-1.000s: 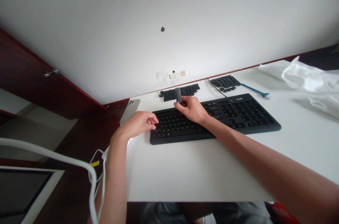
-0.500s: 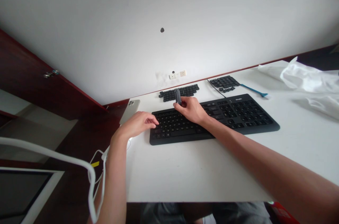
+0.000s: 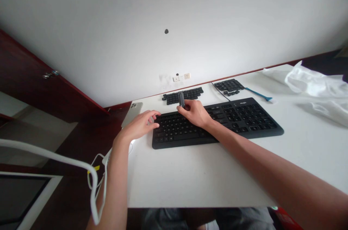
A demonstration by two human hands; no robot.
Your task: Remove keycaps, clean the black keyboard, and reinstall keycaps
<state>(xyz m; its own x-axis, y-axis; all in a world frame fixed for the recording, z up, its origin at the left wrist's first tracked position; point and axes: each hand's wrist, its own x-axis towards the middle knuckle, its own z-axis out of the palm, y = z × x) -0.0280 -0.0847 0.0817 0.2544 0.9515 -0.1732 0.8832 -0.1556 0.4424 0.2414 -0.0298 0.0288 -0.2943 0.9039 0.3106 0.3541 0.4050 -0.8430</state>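
1. Right there, the right hand [image 3: 194, 113] is closed in a pinch, thumb and fingertips gripping a dark grey stick [image 3: 181, 99] that stands upright above the top edge of the black keyboard [image 3: 244, 121]!
2. The stick sits between the hand and a strip of loose black keycaps [image 3: 182, 95], with the hand's knuckles blocking part of the keyboard's top rows.
3. Over on the other side, the left hand [image 3: 140, 125] is open and empty, fingers spread and curved, hovering at the keyboard's left end. Are the fingertips [image 3: 156, 114] touching the keys? Can't tell from this angle.
4. Just beside that hand lies a pale smartphone [image 3: 135, 113], with a white cable [image 3: 92, 183] looping off the counter [image 3: 190, 179] below the left forearm.
5. Further right, a second patch of keycaps [image 3: 228, 85] sits near a blue pry tool [image 3: 258, 94], and a crumpled white plastic bag [image 3: 312, 86] spreads across the far end of the counter.
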